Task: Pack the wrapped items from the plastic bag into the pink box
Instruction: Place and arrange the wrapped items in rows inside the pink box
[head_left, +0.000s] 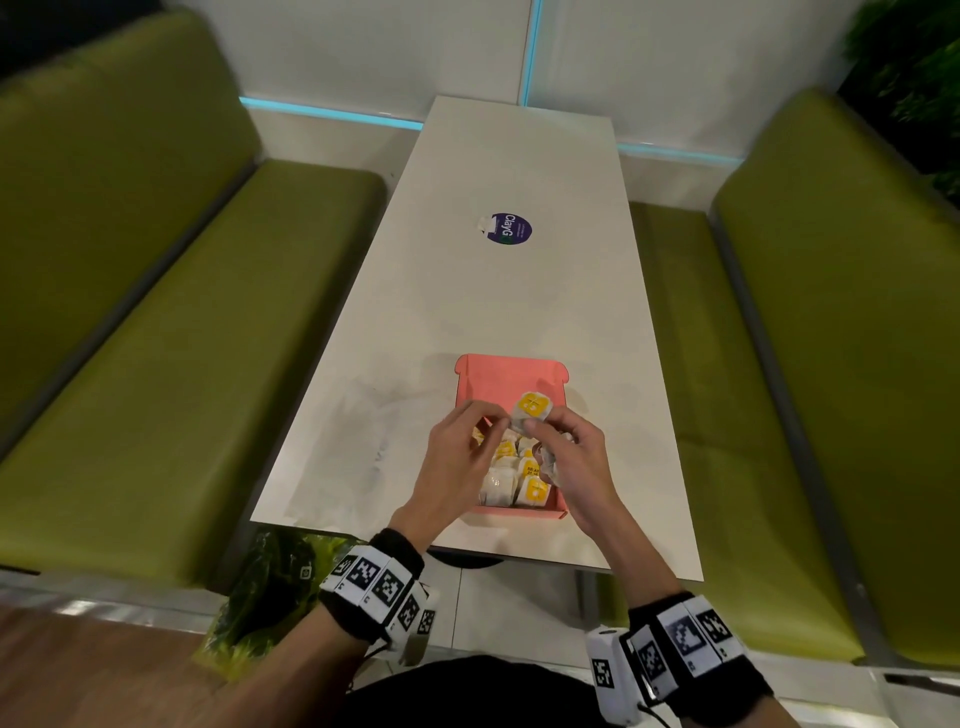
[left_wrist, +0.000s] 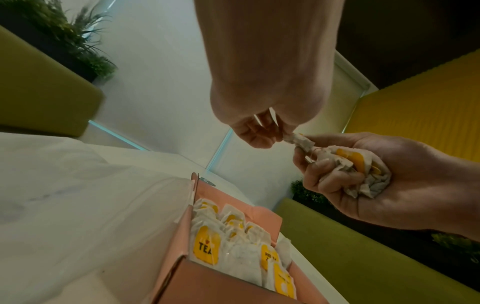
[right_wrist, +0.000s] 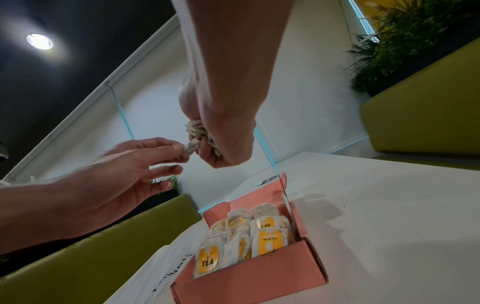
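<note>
- Right hand (head_left: 574, 462) is closed round a bunch of tea bags (left_wrist: 363, 168), crumpled in the palm; one tea bag (head_left: 531, 408) w/ a yellow label sticks up past the fingers.
- Left hand (head_left: 457, 457) pinches a corner of that bunch w/ thumb + forefinger; other fingers loose.
- Both hands meet above the pink box (head_left: 498, 512), lid flap open on the far side.
- Under the hands, more tea bags stand packed in rows in the box (right_wrist: 259, 236).
- Plastic bag (head_left: 363, 431) lies flat on the table (head_left: 519, 291), just left of the left hand, touching the box.
- Round sticker (head_left: 510, 228) sits well beyond the hands.
</note>
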